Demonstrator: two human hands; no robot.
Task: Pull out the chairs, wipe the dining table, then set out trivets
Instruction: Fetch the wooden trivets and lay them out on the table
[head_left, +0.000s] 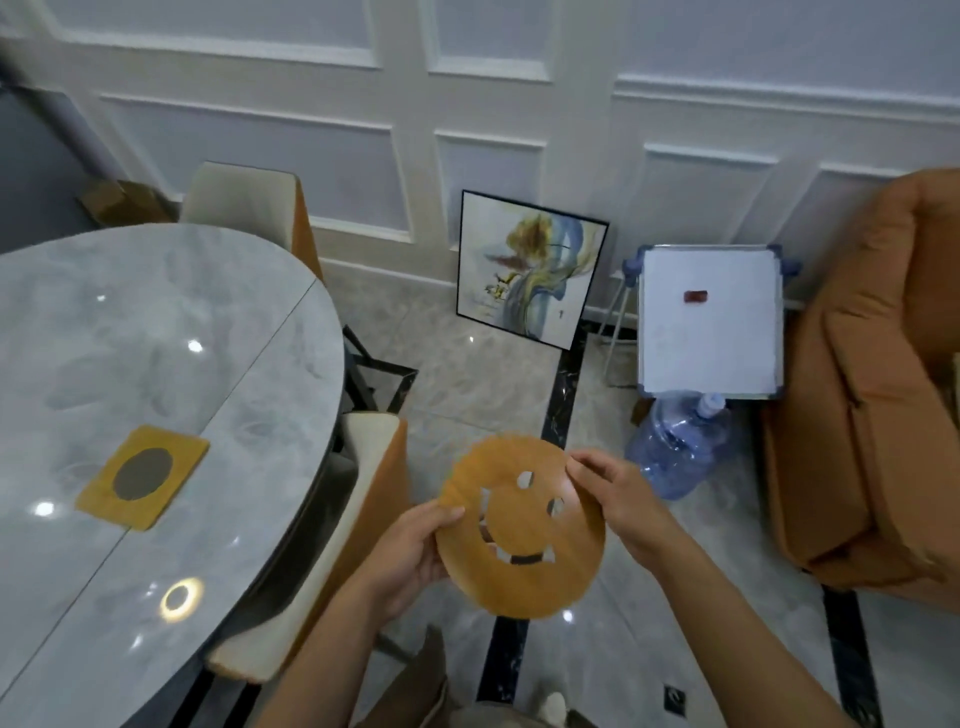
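Trivet step: my left hand (410, 556) and right hand (618, 499), fingers (579, 466) clasped on its rim, hold the round trivet (521, 530) beside the counter (156, 322); next, lay it flat on the counter.

My two bare forearms reach forward from the bottom of the view and angle toward each other. My left hand (410, 556) grips the left edge of the round trivet (524, 587), thumb laid on its face, the other fingers behind it and out of sight. My right hand (621, 506) comes in from the right, knuckles up, its fingers (579, 465) pinching the upper right rim.
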